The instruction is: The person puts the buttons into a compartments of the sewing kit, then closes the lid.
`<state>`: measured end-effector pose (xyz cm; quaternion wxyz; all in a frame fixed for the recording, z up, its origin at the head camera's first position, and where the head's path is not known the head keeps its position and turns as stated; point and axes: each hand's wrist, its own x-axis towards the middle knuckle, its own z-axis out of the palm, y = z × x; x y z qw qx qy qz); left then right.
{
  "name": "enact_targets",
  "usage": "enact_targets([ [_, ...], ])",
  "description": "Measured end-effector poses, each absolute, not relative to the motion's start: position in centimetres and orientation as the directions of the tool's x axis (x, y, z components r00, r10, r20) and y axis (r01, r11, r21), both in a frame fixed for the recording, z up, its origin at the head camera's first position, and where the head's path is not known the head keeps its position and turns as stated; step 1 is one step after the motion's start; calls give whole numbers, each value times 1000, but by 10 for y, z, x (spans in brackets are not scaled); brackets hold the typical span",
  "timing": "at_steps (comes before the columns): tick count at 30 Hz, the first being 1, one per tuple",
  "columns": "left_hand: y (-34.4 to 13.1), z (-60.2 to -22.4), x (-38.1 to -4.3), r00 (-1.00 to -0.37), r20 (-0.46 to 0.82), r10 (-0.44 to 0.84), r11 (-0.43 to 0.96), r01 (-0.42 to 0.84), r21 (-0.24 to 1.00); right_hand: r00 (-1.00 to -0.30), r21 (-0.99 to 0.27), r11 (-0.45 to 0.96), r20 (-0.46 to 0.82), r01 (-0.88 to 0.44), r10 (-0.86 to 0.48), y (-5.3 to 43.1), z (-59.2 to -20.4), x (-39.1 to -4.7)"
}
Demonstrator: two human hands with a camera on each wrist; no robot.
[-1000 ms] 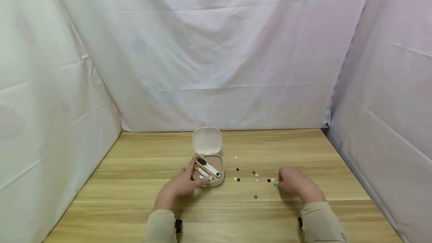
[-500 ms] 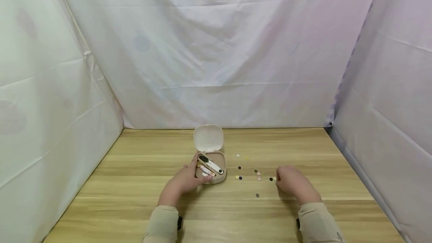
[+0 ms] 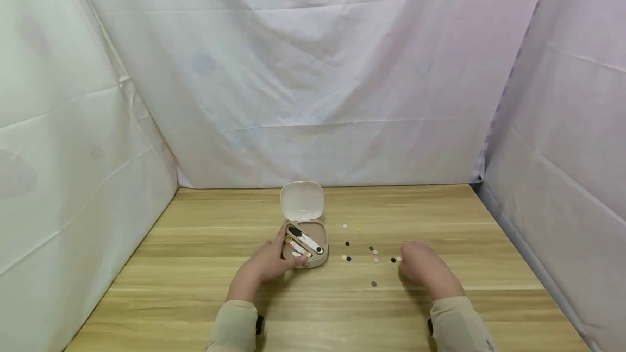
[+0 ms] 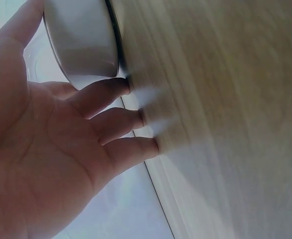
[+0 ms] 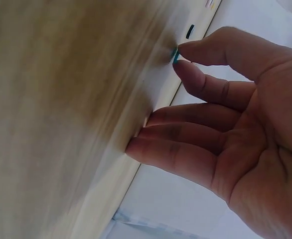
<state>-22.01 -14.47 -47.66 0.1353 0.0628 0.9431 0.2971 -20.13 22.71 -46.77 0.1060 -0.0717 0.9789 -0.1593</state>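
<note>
- While the right hand (image 3: 424, 266) has its thumb and index fingertips together on a small round teal button (image 5: 176, 57), its other three fingers reach to the tabletop, straighter and side by side.
- The teal button sits right at those two fingertips, its thin edge showing in the right wrist view; whether it is clear of the wood I cannot tell.
- From this pinch, the open pinkish-beige rounded plastic case (image 3: 315, 262) lies to the left and a little farther from the person, well apart; that sideways gap seems the relation that counts.
- Between the two lie loose round buttons; a black button (image 3: 393, 260) and a cream button (image 3: 399, 259) are just beside the right fingertips, so the right hand is the nearer one.
- The left hand (image 3: 266, 263) holds the case, thumb over its near rim, index finger along its left side, the remaining fingers spread with tips on the table.
- Inside, a slim white-and-black tool (image 3: 311, 243) has its long axis slanting from far left to near right.
</note>
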Motion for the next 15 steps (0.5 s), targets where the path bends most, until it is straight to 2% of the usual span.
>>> enact_targets([
  [15,-144,-474,-217,-956,-232,182,814,14,580,-962,-449,889,-195,-86,-192,237,-458,-200],
])
